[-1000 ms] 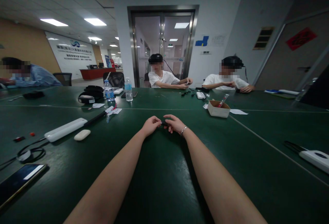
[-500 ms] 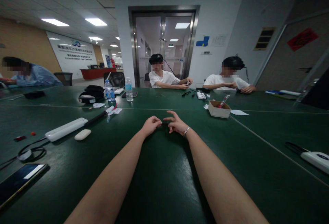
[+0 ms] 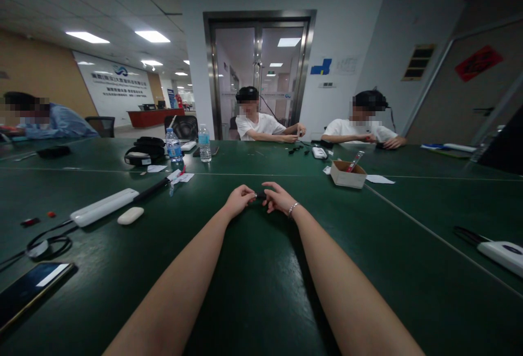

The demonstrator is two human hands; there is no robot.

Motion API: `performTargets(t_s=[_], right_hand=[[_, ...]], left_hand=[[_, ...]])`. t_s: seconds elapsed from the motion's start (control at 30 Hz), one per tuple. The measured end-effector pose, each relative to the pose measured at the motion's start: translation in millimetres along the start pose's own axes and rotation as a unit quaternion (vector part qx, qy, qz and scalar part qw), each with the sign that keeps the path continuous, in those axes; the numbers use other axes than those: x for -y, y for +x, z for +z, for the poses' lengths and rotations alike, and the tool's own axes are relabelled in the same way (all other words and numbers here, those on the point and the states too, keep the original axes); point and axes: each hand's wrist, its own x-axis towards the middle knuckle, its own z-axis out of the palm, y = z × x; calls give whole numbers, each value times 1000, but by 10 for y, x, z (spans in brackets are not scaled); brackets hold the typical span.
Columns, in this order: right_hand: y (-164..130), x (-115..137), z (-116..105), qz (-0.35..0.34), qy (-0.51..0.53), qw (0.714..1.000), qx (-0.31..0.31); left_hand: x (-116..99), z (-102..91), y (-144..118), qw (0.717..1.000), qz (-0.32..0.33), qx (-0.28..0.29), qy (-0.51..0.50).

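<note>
Over the green table (image 3: 261, 269), my two hands meet at a small dark object (image 3: 260, 195). Its kind is too small to make out. My left hand (image 3: 241, 200) pinches its near-left end, where a bit of lighter metal shows. My right hand (image 3: 278, 199), with a bracelet at the wrist, is at the object's other end. The thumb and lower fingers are bent around that end, and the index finger is curved above it. The fingers hide part of the object.
To the left lie a white bar-shaped device (image 3: 105, 206), a white oval case (image 3: 131, 215), a coiled cable (image 3: 49, 246) and a phone (image 3: 35, 290). Farther off stand two water bottles (image 3: 205, 143) and a small open box (image 3: 348, 175). Several people sit around the table.
The raised, spread fingers of my right hand have come down and curled in around the dark object's right end. My left hand keeps its pinch in nearly the same place.
</note>
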Motion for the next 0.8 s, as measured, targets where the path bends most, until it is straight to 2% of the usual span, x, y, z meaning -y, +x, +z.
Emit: performTargets(t_s=[0.13,0.3,0.4,0.63,0.8], right_hand=[[-77,42,-19,-26,34,999,7],[-14,32,31,22,7,999,-22],[33,0,45,25,-29,999,-27],[-41,-20,-23,-44,16,999,1],[2,-8,31,18,1,999,-37]], left_hand=[[9,-8,3,1000,-4,-5,-2],[3,10,6,1000,-7,-8,-18],[8,17,13,1000,-8,-11,-26],[2,10,5,999,-9,-12,-29],[-20,11,-8,1000,-9,-8,-19]])
